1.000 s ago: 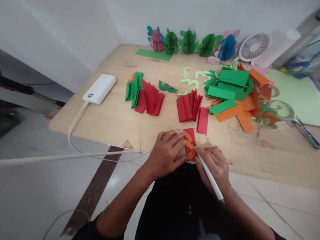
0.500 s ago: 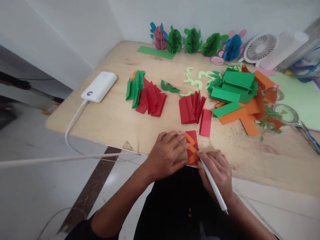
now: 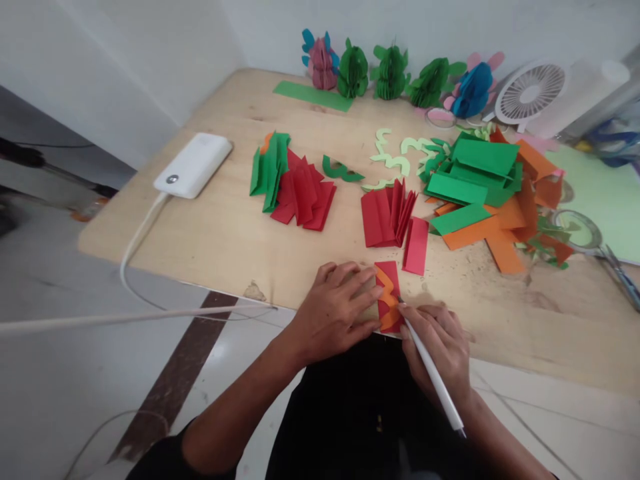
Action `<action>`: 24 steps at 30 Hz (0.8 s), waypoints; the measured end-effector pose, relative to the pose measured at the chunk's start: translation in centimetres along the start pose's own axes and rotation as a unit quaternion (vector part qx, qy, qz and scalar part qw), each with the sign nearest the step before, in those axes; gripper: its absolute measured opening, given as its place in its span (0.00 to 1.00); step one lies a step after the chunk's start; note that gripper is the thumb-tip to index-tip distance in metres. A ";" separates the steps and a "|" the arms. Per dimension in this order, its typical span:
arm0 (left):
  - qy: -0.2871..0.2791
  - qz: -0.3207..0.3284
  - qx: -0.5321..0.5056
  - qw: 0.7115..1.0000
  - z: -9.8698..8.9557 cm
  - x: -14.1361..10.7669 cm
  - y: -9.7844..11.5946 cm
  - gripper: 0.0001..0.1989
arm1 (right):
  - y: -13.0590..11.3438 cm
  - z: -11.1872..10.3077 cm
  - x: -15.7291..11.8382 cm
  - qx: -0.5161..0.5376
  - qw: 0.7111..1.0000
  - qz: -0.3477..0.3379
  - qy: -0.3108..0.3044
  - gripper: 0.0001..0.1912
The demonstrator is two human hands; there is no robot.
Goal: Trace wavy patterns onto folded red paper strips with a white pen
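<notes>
A wavy-edged orange paper cutout [image 3: 387, 291] lies on a folded red paper strip [image 3: 391, 272] at the table's front edge. My left hand [image 3: 336, 307] is laid flat with its fingers stretched, and its fingertips press on the left side of the cutout and strip. In my right hand [image 3: 440, 347] is a slim white pen [image 3: 434, 373], slanted down towards my body. Its dark tip meets the red strip beside the cutout's wavy right edge. Just beyond are another red strip [image 3: 415, 247] and a pleated red paper stack [image 3: 387, 217].
Folded green and red papers [image 3: 305, 193] lie left of centre. On the right are green and orange papers [image 3: 475, 190], tape rolls and scissors [image 3: 620, 275]. Paper figures [image 3: 393, 73] and a white fan [image 3: 533, 93] stand at the back. A white power bank [image 3: 194, 165] trails a cable.
The whole view has shifted slightly with my head. Both hands keep nearly the same pose, and the pen tip stays at the cutout's right edge.
</notes>
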State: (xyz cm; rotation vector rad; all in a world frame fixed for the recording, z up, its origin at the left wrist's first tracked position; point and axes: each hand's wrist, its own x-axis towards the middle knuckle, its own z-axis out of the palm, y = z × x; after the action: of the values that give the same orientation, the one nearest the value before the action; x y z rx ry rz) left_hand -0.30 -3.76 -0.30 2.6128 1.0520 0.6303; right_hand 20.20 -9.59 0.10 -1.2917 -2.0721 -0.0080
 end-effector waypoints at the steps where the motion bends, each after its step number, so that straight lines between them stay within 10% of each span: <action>1: 0.002 0.000 0.001 1.000 0.0 0.0 0.0 0.18 | 0.0 0.0 0.0 -0.002 1.000 0.001 -0.001 0.12; 24: 0.022 -0.004 0.009 1.000 0.2 -0.2 0.1 0.18 | 0.1 0.2 -0.4 -0.001 1.000 0.009 0.001 0.14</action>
State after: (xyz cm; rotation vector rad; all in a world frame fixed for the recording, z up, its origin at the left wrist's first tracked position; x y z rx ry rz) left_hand -0.25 -3.97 -0.44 2.6194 1.0850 0.6833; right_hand 20.29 -9.81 -0.26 -1.3106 -2.0583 -0.0028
